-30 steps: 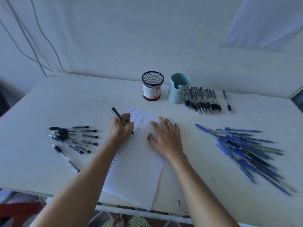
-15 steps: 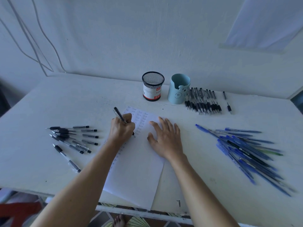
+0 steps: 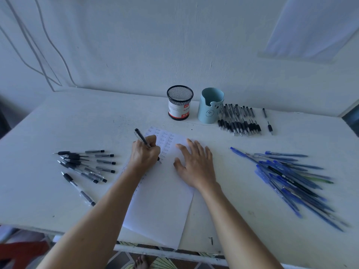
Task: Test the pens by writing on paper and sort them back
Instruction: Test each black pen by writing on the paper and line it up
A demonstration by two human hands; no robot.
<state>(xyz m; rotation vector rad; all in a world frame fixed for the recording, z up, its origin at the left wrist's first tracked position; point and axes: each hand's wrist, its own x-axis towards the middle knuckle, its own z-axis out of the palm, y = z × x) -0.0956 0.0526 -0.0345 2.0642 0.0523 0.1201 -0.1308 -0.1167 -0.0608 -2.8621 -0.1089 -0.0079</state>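
- Head view, centre: the left hand [image 3: 144, 154] grips a black pen [image 3: 142, 139], its fingers curled round the barrel and its tip on the paper [image 3: 161, 200], beside columns of the handwritten word "Test".
- Just right of it, the right hand [image 3: 194, 166] lies flat on the sheet, fingers straight and spread.
- Left on the bench [image 3: 58, 123]: a cluster of black pens [image 3: 85, 166].
- Right: a heap of blue pens [image 3: 291, 177].
- Upper centre: a mesh cup [image 3: 179, 102] and a pale blue cup [image 3: 210, 105], with a row of dark pens [image 3: 239, 121] beside them.
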